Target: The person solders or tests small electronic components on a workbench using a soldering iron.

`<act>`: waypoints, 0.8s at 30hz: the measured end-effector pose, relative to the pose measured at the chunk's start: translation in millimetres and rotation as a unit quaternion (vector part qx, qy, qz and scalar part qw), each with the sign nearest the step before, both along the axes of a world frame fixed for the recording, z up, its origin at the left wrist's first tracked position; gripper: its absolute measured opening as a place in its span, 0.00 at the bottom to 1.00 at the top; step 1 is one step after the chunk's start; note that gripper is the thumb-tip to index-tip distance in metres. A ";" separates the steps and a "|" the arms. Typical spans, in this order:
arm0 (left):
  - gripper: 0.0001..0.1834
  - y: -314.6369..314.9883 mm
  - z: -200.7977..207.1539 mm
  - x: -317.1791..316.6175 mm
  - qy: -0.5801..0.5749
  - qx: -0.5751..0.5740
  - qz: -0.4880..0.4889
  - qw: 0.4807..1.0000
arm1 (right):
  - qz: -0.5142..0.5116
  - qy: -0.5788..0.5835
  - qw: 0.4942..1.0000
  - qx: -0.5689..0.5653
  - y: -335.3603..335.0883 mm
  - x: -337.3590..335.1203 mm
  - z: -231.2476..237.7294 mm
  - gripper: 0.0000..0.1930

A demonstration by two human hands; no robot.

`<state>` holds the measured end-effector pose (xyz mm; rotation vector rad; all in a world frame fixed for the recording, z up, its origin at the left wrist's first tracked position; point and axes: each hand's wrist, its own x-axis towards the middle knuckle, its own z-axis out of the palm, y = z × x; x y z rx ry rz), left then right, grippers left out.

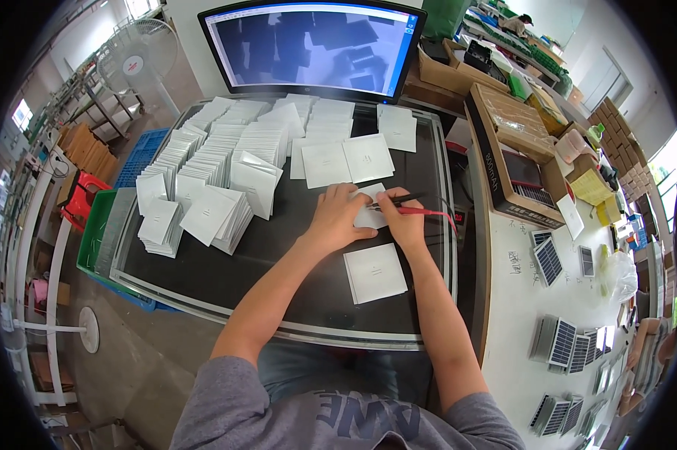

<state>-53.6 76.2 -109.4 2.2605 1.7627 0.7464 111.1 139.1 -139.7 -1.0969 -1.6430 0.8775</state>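
My left hand (pixel 337 216) lies on the near part of the black work surface, its fingers resting on the left side of a white square panel (pixel 368 217) and its thumb spread. My right hand (pixel 403 223) pinches a red test probe (pixel 422 211) and a black test probe (pixel 407 198), their tips over the panel's small marks; the exact contact is hidden. Closer to me lies a short stack of white panels (pixel 376 274). Beyond my hands are two more white panels, one to the left (pixel 326 164) and one to the right (pixel 368 156).
Rows of stacked white panels (pixel 226 146) fill the left and back of the black surface (pixel 278 259). Behind it stands a monitor (pixel 312 49). On the right, a white table holds a cardboard box (pixel 515 161) and small solar panels (pixel 562 343). A green crate (pixel 98 232) sits left.
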 end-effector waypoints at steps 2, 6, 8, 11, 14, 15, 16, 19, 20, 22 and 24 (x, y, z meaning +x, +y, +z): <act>0.34 -1.6 11.7 2.0 0.008 -0.030 0.005 1.000 | -0.005 0.138 0.988 -0.064 6.7 6.7 -0.9 0.12; 0.37 -11.9 34.7 -8.3 -0.001 -0.097 -0.029 0.995 | -0.033 0.312 0.939 -0.142 10.3 20.4 7.2 0.13; 0.39 -24.4 54.1 -6.7 -0.032 -0.289 -0.129 0.948 | -0.033 0.314 0.938 -0.144 10.8 23.3 7.0 0.13; 0.40 -33.7 47.9 1.7 0.024 -0.258 -0.193 0.946 | -0.028 0.309 0.939 -0.146 9.4 21.2 5.7 0.13; 0.40 -5.0 34.2 5.5 0.062 -0.241 -0.181 0.951 | -0.028 0.297 0.943 -0.150 10.5 16.4 6.6 0.13; 0.39 12.2 21.6 7.0 0.096 -0.092 -0.084 0.988 | -0.029 0.305 0.940 -0.152 10.1 15.5 8.5 0.13; 0.39 26.7 10.0 8.6 0.125 0.060 0.014 0.990 | -0.033 0.312 0.937 -0.154 8.2 16.7 10.1 0.13; 0.33 64.6 -8.6 13.6 0.178 0.161 0.072 0.968 | -0.029 0.354 0.923 -0.148 12.4 25.7 8.1 0.12; 0.33 64.1 -8.8 16.9 0.178 0.163 0.071 0.968 | -0.030 0.354 0.923 -0.146 14.1 26.3 7.2 0.12; 0.27 51.9 -10.4 23.5 0.148 0.049 0.008 0.988 | -0.049 0.404 0.902 -0.141 14.7 25.3 4.4 0.14; 0.20 38.6 -13.1 18.8 0.108 0.037 -0.040 0.993 | -0.053 0.403 0.902 -0.144 15.3 28.2 3.1 0.14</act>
